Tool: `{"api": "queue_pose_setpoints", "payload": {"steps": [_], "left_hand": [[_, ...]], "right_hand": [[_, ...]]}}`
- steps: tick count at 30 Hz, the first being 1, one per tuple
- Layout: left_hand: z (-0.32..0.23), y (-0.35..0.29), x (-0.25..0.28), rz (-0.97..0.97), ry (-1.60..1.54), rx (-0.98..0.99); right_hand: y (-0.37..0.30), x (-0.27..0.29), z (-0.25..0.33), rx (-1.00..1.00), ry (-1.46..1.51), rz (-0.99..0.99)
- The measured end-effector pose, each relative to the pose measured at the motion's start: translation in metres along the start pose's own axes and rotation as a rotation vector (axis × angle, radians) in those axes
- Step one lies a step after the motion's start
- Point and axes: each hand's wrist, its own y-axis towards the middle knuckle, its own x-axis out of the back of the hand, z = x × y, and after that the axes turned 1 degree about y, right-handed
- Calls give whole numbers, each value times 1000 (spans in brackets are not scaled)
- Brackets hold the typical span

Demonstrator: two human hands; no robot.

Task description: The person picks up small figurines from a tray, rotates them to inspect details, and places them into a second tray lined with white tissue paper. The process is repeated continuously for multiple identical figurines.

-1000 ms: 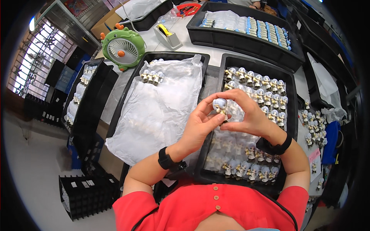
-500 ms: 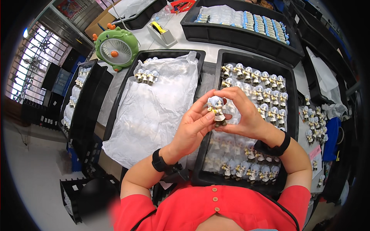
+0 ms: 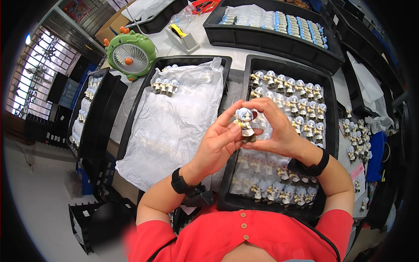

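Observation:
A small figurine [image 3: 246, 125] with pale hair and a white outfit stands upright between my hands, its front facing me. My left hand [image 3: 214, 144] is closed on its left side, the thumb pressed against its body. My right hand [image 3: 281, 133] curves round the other side, with fingertips by the head and the thumb at the dark base. Below the right hand, a black tray [image 3: 334, 122] holds rows of similar figurines [image 3: 293, 105] on thin white sheeting. Left of my hands, another black tray [image 3: 134, 114] is lined with white sheeting [image 3: 174, 118] and carries a short row of figurines [image 3: 165, 86].
A green fan [image 3: 130, 56] and a tape dispenser [image 3: 183, 38] stand at the back. Behind the trays, a long black crate [image 3: 270, 44] holds blue-and-white pieces. Loose figurines [image 3: 358, 135] cluster at right, near a blue object [image 3: 378, 155]. Another filled tray [image 3: 104, 98] sits far left.
The figurine has turned slightly between my fingers, its face now more toward me. My hands stay in nearly the same place.

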Motion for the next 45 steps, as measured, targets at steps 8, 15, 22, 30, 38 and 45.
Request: {"api": "queue_pose_setpoints", "payload": {"steps": [8,15,22,30,38,45], "left_hand": [[-2,1,0,-48,-43,18],[2,1,4,-105,-32,32],[2,1,2,-156,23,-11],[4,-2,-2,-252,194,-139],[2,0,-1,-271,205,-133],[2,0,-1,-309,225,-126]], "right_hand": [[0,3,3,6,-34,-43],[0,3,5,21,-33,-81],[-1,3,2,-7,0,-83],[-5,-2,-6,-123,66,-55],[-7,-4,-9,-162,92,-44],[-7,-4,-7,-156,71,-60]]}}
